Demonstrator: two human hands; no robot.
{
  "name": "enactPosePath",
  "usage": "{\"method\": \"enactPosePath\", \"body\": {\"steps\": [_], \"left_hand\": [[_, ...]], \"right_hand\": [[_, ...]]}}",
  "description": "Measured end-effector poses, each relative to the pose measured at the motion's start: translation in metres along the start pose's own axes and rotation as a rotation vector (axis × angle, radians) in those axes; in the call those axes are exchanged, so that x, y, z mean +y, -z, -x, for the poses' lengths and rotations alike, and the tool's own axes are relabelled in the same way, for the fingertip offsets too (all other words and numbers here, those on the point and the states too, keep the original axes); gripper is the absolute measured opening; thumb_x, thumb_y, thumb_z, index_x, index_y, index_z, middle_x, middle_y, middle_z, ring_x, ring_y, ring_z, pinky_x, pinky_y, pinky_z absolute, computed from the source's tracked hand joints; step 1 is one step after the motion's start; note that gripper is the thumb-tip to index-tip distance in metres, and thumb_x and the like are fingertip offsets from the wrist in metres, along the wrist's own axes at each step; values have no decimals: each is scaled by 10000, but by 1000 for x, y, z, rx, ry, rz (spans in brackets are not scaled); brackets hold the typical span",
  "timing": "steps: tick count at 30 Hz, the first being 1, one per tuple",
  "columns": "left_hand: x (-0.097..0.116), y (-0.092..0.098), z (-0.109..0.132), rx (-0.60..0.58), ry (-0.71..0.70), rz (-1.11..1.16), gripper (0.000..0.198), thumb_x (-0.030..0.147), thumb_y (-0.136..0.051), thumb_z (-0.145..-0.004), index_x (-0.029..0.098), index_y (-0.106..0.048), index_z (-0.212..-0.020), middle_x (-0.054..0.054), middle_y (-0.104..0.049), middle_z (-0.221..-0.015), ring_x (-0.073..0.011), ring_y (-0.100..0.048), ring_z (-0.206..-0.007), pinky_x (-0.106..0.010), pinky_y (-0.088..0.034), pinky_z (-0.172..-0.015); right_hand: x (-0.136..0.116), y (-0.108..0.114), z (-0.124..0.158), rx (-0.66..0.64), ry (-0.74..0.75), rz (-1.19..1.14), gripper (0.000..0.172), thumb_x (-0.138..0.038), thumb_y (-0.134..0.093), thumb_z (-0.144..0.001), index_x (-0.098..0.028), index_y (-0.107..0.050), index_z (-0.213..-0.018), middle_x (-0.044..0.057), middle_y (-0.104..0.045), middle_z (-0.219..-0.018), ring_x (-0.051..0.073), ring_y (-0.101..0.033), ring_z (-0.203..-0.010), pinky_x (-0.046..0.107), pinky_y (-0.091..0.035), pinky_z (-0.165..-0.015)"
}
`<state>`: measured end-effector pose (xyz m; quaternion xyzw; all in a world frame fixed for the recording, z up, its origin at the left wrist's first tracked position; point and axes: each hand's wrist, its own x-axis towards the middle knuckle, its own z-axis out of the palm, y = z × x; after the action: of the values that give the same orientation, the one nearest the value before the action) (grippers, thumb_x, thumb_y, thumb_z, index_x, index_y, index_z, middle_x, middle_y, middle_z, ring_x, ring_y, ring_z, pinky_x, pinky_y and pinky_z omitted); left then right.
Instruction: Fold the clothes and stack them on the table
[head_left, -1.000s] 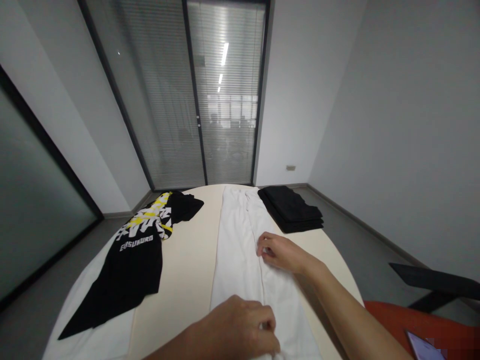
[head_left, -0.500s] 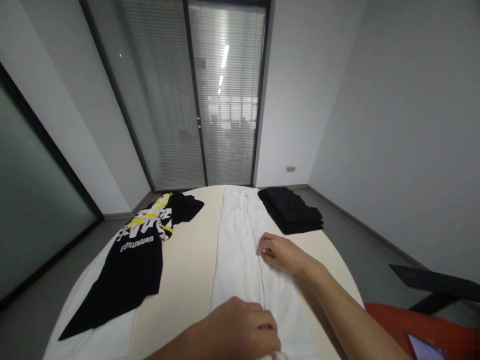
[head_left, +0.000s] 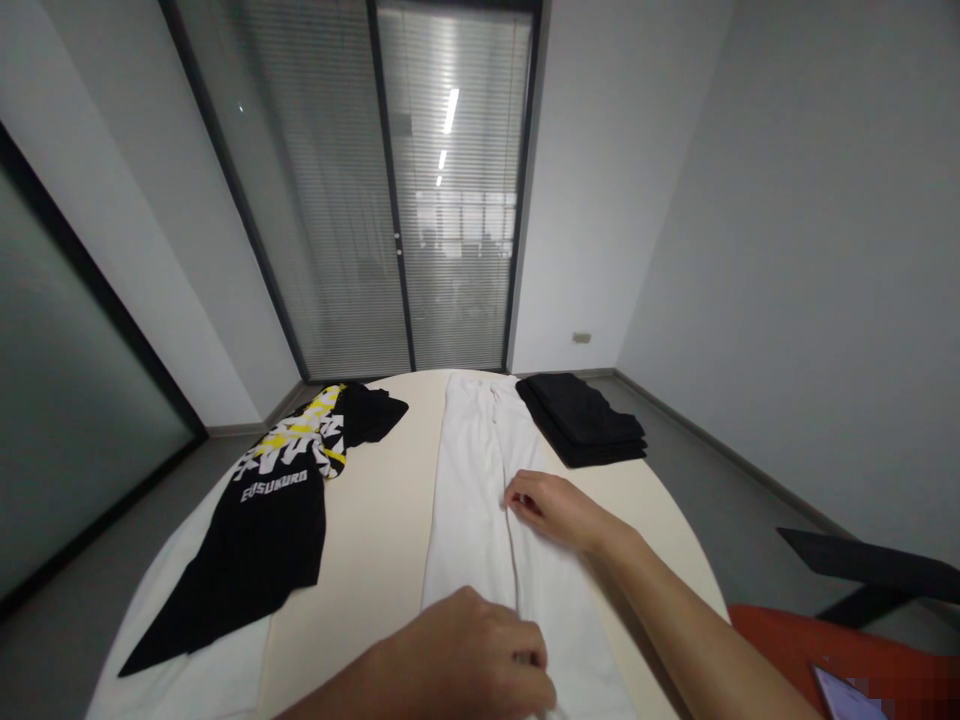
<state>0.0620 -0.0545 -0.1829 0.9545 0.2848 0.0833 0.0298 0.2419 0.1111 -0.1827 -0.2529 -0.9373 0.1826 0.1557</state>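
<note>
White trousers [head_left: 472, 490] lie lengthwise over the middle of the round table, with a long fold edge running down them. My right hand [head_left: 551, 508] pinches that edge about halfway along the cloth. Nearer to me, my left hand [head_left: 480, 655] is closed on the white cloth at the bottom of the view, its fingertips partly hidden. Beyond my right hand sits a folded black stack of cloth [head_left: 581, 420]. On the left lies a black shirt [head_left: 262, 540] with a yellow and white pattern and white letters.
More white cloth [head_left: 202, 675] lies under the black shirt at the left edge of the cream table [head_left: 367, 540]. An orange chair [head_left: 795, 640] with a dark armrest [head_left: 870, 565] stands at the lower right, with a phone [head_left: 847, 693] on it.
My right hand has moved slightly left, taking the fold edge of the white trousers with it. My left hand has shifted a little left and remains closed.
</note>
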Motion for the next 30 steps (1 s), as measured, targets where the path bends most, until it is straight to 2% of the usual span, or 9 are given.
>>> {"method": "enactPosePath", "body": {"steps": [4, 8, 12, 17, 20, 23, 26, 30], "left_hand": [[-1, -1, -2, -10, -19, 32, 63, 326, -643, -919, 277, -614, -946, 77, -693, -993, -125, -643, -841, -273, -353, -524], [-1, -1, -2, 16, -35, 29, 75, 314, -615, -939, 249, -591, -910, 72, -693, -970, -115, -631, -799, -258, -361, -538], [-2, -1, -1, 21, -41, 51, 125, 350, -583, -963, 237, -590, -912, 57, -693, -960, -108, -635, -786, -251, -381, -570], [-6, -8, -1, 28, -69, 95, 133, 397, -615, -950, 265, -629, -944, 76, -699, -916, -113, -623, -790, -280, -374, -574], [-8, -12, -3, 90, -61, 135, 191, 415, -568, -978, 252, -646, -916, 52, -705, -940, -133, -603, -863, -284, -420, -717], [-9, -14, -4, 118, 6, 135, 214, 446, -644, -922, 242, -648, -985, 12, -680, -1060, -161, -589, -939, -301, -435, -827], [-9, -13, -5, 73, 14, 164, 261, 447, -674, -902, 242, -637, -1059, 1, -661, -1059, -153, -599, -909, -276, -452, -803], [-4, -8, -6, 0, -131, 231, 115, 316, -629, -950, 218, -643, -1010, 1, -675, -987, -137, -620, -883, -237, -467, -776]], "right_hand": [[3, -5, 0, -30, 17, 30, 306, -99, -511, -876, -222, -708, -1075, 49, -682, -1032, 168, -642, -924, 260, -460, -829], [4, -3, -1, -14, -13, 41, 243, -114, -524, -872, -214, -717, -981, 42, -680, -979, 161, -639, -879, 250, -463, -792], [0, -1, -2, 53, -2, 10, 237, -149, -497, -917, -219, -702, -1014, 41, -674, -968, 154, -624, -853, 246, -458, -774], [-1, -5, -1, 7, 19, -27, 254, -184, -519, -923, -232, -697, -1098, 44, -678, -1009, 157, -625, -866, 252, -462, -791], [2, -8, -1, 11, -8, -38, 259, -193, -544, -904, -234, -699, -1108, 45, -677, -1003, 162, -619, -869, 255, -460, -798], [3, -7, -1, 7, -51, -55, 252, -208, -589, -869, -228, -707, -1091, 42, -678, -969, 162, -611, -836, 254, -454, -774], [1, -3, 0, -18, -99, -77, 275, -219, -639, -822, -227, -714, -1086, 33, -691, -929, 160, -610, -802, 246, -445, -732], [-3, 4, 3, -114, -112, -159, 290, -238, -675, -783, -226, -729, -1068, 20, -722, -900, 137, -614, -713, 229, -430, -662]]}}
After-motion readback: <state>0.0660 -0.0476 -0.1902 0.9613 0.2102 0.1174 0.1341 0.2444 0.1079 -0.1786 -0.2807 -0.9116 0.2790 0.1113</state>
